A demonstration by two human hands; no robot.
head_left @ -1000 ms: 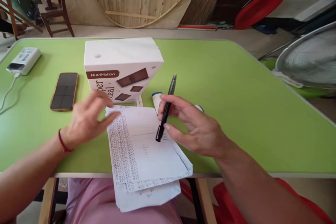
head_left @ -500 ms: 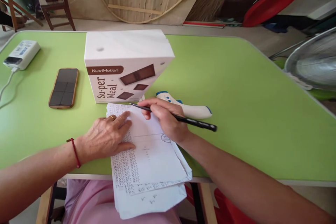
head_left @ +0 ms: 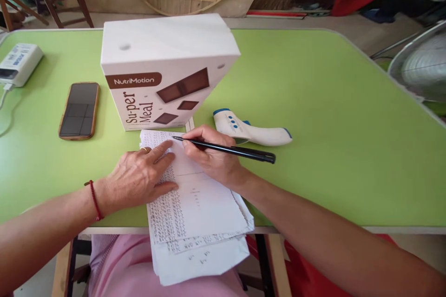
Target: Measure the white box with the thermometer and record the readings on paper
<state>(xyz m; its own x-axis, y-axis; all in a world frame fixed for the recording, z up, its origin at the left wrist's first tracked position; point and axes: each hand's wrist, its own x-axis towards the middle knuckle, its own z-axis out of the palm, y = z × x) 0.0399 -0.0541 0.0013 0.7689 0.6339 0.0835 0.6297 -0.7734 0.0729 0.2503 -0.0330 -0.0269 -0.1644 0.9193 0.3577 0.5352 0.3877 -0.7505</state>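
At ten o'clock in my remote head view, I record a white rectangular plastic device [head_left: 21,62] with a cable on the green counter [head_left: 331,148]; at nine, a black-screened phone in a brown case [head_left: 79,110]. At eight, my left hand [head_left: 137,177] presses flat, fingers extended, on the stack of white handwritten sheets [head_left: 212,211], which overhangs the near edge at six. An upright white-and-brown cardboard box [head_left: 156,74] stands toward eleven. My right hand [head_left: 218,160], near centre, has its fingers closed around a slim black pen [head_left: 240,150], tip pointing to nine; paper contact I cannot confirm. At three lies a white-and-blue plastic handheld thermometer [head_left: 251,131].
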